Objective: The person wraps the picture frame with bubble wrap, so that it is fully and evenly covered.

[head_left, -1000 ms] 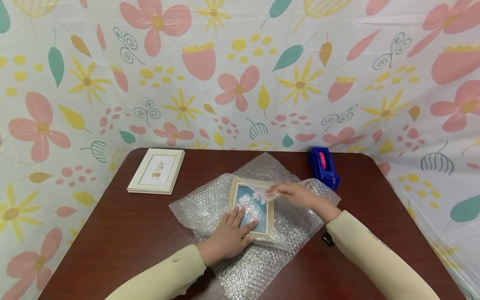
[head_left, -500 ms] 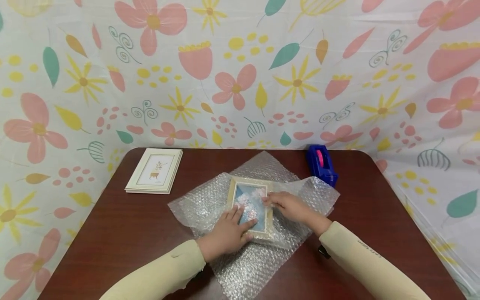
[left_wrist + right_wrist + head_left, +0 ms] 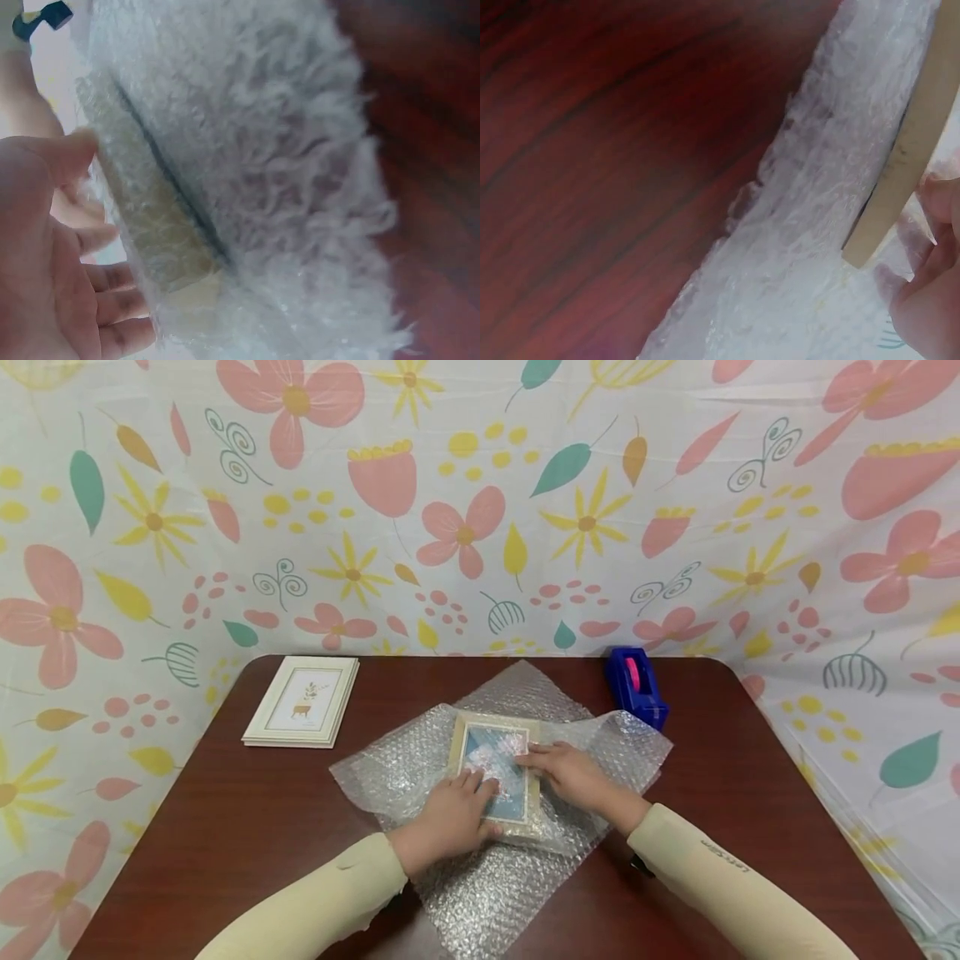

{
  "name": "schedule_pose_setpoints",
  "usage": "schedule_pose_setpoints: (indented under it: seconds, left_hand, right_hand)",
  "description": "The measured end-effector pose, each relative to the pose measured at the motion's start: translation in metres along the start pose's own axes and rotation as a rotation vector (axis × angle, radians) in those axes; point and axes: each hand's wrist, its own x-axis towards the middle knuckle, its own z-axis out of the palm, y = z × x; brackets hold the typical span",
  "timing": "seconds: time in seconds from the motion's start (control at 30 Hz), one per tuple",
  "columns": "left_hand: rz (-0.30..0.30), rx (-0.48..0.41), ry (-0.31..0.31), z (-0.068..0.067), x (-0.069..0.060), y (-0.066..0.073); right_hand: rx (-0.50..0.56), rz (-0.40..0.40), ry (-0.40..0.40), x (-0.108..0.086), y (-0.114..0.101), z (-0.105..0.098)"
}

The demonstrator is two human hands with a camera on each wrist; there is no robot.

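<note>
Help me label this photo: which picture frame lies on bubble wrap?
The tan frame with the blue picture lies on the bubble wrap. The cream frame, at the far left of the table, lies apart from it.

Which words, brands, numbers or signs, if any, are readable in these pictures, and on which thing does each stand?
Right sleeve: dark lettering, perhaps "LetsSlim", too small to be sure.
Print in the cream frame: tiny marks near its bottom, too small to read.
No other text can be read.
</note>
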Motion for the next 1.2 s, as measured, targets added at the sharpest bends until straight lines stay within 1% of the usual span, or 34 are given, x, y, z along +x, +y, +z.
schedule_pose_setpoints:
  seconds: [0.1, 0.17, 0.3, 0.33, 0.43, 0.6, 0.73, 0.83, 0.97, 1.1, 1.2]
  left_hand:
    - [0.006, 0.005, 0.026, -0.001, 0.003, -0.002]
    - [0.009, 0.003, 0.027, -0.002, 0.005, -0.003]
    - [0.023, -0.004, 0.010, -0.005, 0.008, -0.001]
    - [0.029, 0.009, 0.004, -0.006, 0.009, -0.001]
    - [0.043, 0.017, -0.028, -0.009, 0.010, 0.001]
    - [0.025, 0.020, -0.098, -0.015, 0.014, 0.004]
    - [0.010, 0.066, -0.151, -0.017, 0.018, 0.005]
    - [-0.004, 0.050, -0.189, -0.017, 0.021, 0.004]
    - [-0.037, 0.008, -0.213, -0.019, 0.025, 0.000]
    - [-0.056, 0.018, -0.245, -0.017, 0.025, -0.003]
    - [-0.052, 0.017, -0.259, -0.013, 0.024, -0.004]
  right_hand:
    - [-0.030, -0.033, 0.004, -0.001, -0.002, 0.000]
    - [-0.064, -0.047, -0.006, -0.002, -0.003, 0.000]
    - [-0.144, -0.031, -0.042, -0.006, -0.006, 0.001]
    - [-0.166, -0.031, -0.049, -0.007, -0.007, 0.001]
    - [-0.186, -0.031, -0.060, -0.009, -0.009, 0.001]
    - [-0.149, -0.042, -0.055, -0.010, -0.012, 0.001]
    - [-0.142, -0.046, -0.050, -0.009, -0.013, 0.001]
    - [-0.134, -0.044, -0.052, -0.009, -0.013, 0.002]
    - [-0.111, -0.036, -0.051, -0.007, -0.012, 0.003]
    - [-0.083, -0.025, -0.061, -0.008, -0.012, 0.004]
    - [-0.077, -0.023, -0.068, -0.009, -0.013, 0.004]
